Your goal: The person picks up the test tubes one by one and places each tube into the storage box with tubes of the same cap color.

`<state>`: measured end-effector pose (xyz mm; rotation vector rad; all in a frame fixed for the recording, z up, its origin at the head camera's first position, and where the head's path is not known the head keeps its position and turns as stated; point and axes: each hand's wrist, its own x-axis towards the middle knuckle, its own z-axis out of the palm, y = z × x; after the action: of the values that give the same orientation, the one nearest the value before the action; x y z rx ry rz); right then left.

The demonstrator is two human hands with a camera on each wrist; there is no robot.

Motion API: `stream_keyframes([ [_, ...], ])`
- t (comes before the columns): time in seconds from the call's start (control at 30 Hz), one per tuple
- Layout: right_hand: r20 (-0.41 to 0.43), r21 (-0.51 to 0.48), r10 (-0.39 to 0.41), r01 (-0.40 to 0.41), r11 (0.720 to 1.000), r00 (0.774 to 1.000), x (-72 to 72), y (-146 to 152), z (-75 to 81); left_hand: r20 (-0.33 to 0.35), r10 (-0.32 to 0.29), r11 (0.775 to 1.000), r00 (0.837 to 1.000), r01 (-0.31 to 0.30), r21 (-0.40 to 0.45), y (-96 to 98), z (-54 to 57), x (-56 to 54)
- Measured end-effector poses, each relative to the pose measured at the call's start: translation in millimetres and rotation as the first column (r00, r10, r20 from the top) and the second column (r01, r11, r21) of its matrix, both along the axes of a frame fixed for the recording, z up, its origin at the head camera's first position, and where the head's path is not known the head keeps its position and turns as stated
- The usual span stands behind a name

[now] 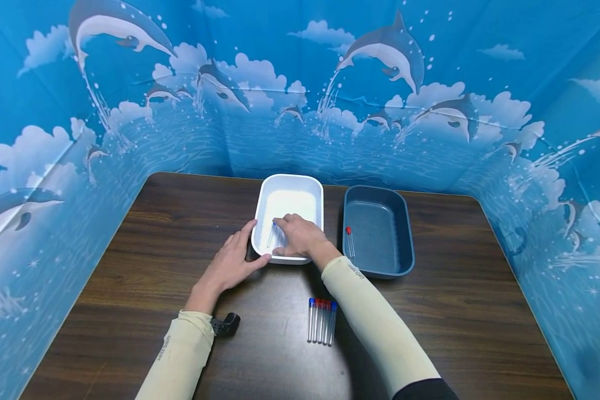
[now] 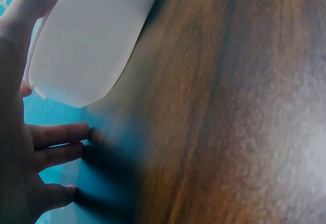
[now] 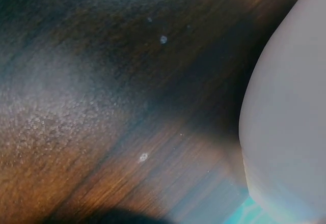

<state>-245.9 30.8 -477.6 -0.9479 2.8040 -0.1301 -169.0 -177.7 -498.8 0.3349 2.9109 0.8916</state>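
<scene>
A white plastic tray (image 1: 290, 180) stands near the table's far edge. My left hand (image 1: 232, 261) holds its near left corner, thumb on the near rim and index finger on the left side; the left wrist view shows its other fingers spread clear of the tray. My right hand (image 1: 300, 239) reaches into the tray, index fingertip touching the blue cap of a clear tube (image 1: 271, 236) there, the thumb apart. A dark blue-grey tray (image 1: 380, 269) stands to the right and holds a red-capped tube (image 1: 350, 244). The right wrist view shows no fingers.
A row of several clear tubes (image 1: 321, 325) with red and blue caps lies on the brown table (image 1: 260, 350), nearer the person and left of the right forearm. A blue dolphin-print curtain (image 1: 280, 83) surrounds the table's back and sides.
</scene>
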Motion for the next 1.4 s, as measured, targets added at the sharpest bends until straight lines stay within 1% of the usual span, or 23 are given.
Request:
stream_keyframes([
  [0.17,-0.011,0.011,0.006,-0.006,1.0,1.0,0.6,0,-0.5,0.003,0.033,0.999,0.999,-0.033,-0.003,4.1,0.3,0.8],
  [0.33,-0.004,0.014,0.004,-0.004,1.0,1.0,0.9,0,0.7,-0.005,0.049,0.999,0.999,-0.049,0.003,5.8,-0.1,0.5],
  [0.73,0.007,0.009,0.005,-0.005,1.0,1.0,0.4,2,1.9,-0.012,0.042,0.999,0.999,-0.042,0.008,5.6,-0.4,0.3],
  [0.93,-0.005,0.013,0.013,-0.013,1.0,1.0,0.9,2,0.6,-0.01,0.047,0.999,0.999,-0.047,0.0,6.9,0.8,1.7],
  [1.07,-0.01,-0.002,0.008,-0.008,1.0,1.0,1.3,2,-0.1,-0.011,0.039,0.999,0.999,-0.039,0.002,6.5,0.2,1.8],
  [1.23,0.001,-0.027,-0.001,0.001,1.0,1.0,2.1,3,3.7,-0.004,0.037,0.999,0.999,-0.037,0.007,5.7,-0.3,1.2],
  [1.4,-0.003,-0.055,-0.008,0.008,0.998,1.0,2.6,7,11.6,-0.003,0.041,0.999,0.999,-0.041,0.001,4.9,0.2,0.5],
])
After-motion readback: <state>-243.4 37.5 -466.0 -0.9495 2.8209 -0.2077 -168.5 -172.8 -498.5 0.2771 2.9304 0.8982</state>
